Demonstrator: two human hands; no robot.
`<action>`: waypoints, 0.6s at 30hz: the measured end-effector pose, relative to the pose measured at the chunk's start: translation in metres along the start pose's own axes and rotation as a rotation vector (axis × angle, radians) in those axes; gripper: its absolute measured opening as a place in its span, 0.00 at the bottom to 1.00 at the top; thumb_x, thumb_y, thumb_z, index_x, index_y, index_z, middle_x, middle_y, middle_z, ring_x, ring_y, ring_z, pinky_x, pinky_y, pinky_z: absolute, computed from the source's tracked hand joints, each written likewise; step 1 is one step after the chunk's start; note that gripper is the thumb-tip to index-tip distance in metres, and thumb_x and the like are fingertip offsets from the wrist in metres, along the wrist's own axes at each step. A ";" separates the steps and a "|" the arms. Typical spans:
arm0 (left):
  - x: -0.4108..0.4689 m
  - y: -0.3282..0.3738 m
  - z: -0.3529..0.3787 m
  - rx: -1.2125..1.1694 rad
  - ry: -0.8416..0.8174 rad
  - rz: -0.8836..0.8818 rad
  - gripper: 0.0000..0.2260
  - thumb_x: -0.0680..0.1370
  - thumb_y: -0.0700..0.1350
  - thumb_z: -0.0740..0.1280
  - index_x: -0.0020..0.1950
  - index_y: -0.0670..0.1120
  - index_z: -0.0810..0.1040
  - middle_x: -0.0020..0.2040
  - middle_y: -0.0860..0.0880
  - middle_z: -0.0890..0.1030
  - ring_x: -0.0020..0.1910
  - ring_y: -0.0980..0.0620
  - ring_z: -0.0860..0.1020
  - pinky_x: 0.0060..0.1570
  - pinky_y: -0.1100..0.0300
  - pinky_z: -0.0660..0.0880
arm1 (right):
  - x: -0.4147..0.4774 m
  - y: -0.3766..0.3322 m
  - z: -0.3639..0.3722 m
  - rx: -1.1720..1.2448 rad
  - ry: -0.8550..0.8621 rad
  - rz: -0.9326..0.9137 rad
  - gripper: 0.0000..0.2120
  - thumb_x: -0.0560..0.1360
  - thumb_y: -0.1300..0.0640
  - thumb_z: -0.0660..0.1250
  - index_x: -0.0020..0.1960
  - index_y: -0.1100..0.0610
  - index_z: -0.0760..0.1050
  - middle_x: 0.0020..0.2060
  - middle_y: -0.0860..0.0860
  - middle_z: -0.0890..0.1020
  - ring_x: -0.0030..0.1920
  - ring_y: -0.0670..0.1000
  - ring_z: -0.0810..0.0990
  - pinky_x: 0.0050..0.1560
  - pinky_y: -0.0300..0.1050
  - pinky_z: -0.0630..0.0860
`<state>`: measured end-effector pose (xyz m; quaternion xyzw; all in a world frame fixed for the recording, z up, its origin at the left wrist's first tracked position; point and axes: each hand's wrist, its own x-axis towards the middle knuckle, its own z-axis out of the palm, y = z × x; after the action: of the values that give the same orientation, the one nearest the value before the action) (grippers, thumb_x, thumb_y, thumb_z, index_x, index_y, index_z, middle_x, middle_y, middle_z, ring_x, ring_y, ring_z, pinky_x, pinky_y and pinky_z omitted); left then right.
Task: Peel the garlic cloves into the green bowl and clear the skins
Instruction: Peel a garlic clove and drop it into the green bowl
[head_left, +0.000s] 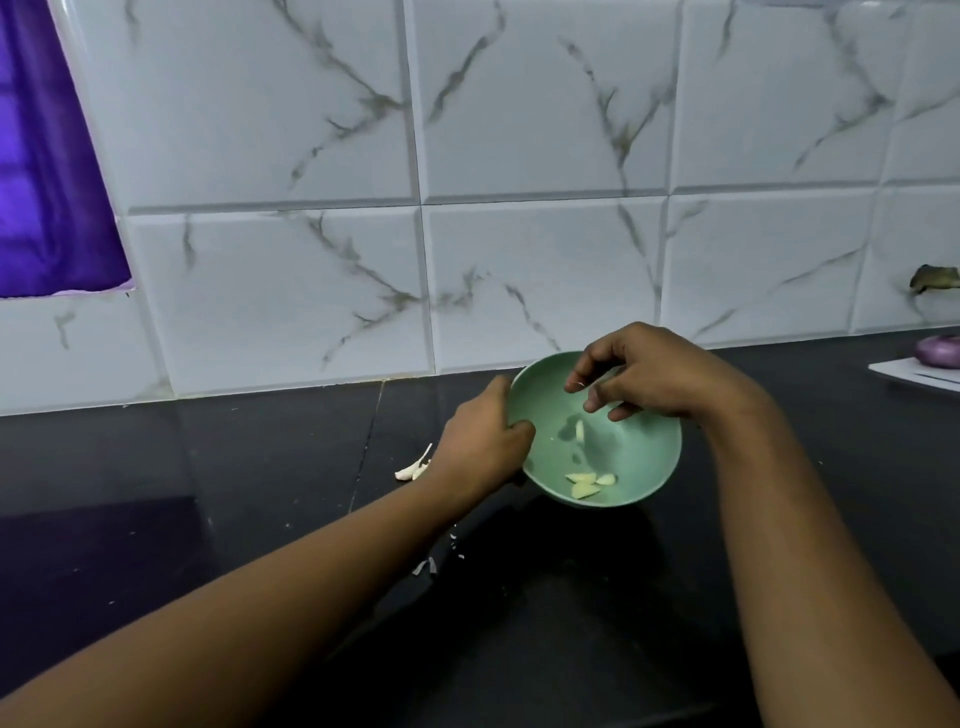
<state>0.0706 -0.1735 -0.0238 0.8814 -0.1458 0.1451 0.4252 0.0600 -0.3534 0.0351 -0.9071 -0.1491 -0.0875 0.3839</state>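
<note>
Left fingers (519, 430) hide bowl (641, 452) rim, onion (938, 351) cropped

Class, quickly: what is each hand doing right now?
Left hand: grips the green bowl by its rim.
Right hand: curled over the bowl; whether it holds anything cannot be told.

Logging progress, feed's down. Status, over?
Left hand grips green bowl rim. Right hand above bowl, grip unclear. Peeled cloves inside. Skins on counter, uncleared.
</note>
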 end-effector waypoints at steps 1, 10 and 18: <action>0.000 0.000 0.000 -0.020 -0.002 -0.012 0.18 0.73 0.40 0.59 0.62 0.49 0.70 0.51 0.44 0.79 0.42 0.41 0.82 0.40 0.46 0.81 | 0.000 -0.001 0.001 -0.019 0.025 0.000 0.13 0.70 0.71 0.67 0.45 0.55 0.82 0.44 0.46 0.83 0.44 0.44 0.82 0.41 0.39 0.81; 0.013 0.016 -0.009 -0.220 -0.236 -0.367 0.10 0.78 0.40 0.56 0.56 0.40 0.72 0.41 0.39 0.79 0.28 0.47 0.78 0.36 0.55 0.78 | -0.001 -0.046 0.045 0.205 0.379 -0.252 0.13 0.72 0.68 0.61 0.44 0.54 0.80 0.41 0.44 0.83 0.35 0.46 0.84 0.40 0.47 0.82; 0.006 -0.021 -0.085 -0.081 0.026 -0.214 0.14 0.79 0.43 0.60 0.66 0.48 0.71 0.57 0.47 0.79 0.35 0.48 0.83 0.35 0.57 0.73 | 0.006 -0.053 0.095 0.234 0.371 -0.320 0.10 0.76 0.67 0.60 0.45 0.56 0.76 0.33 0.48 0.78 0.30 0.49 0.82 0.34 0.50 0.82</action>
<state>0.0730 -0.0947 0.0140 0.8721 -0.0509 0.1043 0.4753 0.0519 -0.2488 0.0071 -0.7900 -0.2268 -0.2940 0.4879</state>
